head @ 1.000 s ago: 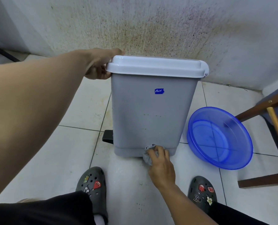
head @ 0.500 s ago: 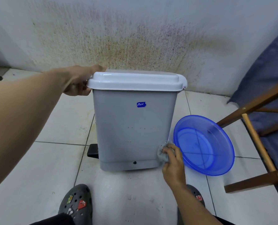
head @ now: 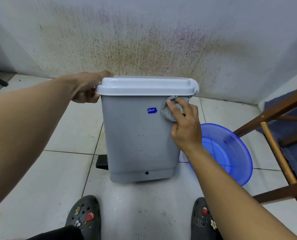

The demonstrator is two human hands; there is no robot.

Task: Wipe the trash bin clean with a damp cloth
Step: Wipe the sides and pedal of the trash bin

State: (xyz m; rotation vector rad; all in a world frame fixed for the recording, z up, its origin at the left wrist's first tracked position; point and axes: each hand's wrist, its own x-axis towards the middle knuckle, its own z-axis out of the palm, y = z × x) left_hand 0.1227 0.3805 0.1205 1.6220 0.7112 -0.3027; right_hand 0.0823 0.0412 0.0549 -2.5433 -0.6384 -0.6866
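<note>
The bin (head: 137, 141) stands upright on the tiled floor (head: 40, 179), close to the stained wall (head: 144, 40) at 12 o'clock. At 4 o'clock the basin (head: 246, 163) sits just beside its base, and a wooden frame (head: 274, 113) crowds in at 3 o'clock. Toward 9 o'clock tiles stretch away under my left arm.

My left hand (head: 87, 87) grips the lid (head: 146, 85) at its 9 o'clock rim, thumb on top, fingers curled under and mostly hidden. My right hand (head: 185, 125) holds the cloth (head: 168, 113), fingers bent over the wad and pressing it to the bin's front face just under the lid, at 3 o'clock of the blue sticker (head: 152, 110).

The bin is smooth grey plastic, boxy with rounded corners, and the lid is paler. The cloth is grey and nubbly, the basin round and translucent blue. A black pedal (head: 101, 163) pokes out at 8 o'clock, partly hidden. My shoes (head: 83, 213) are cut off at 6 o'clock.
</note>
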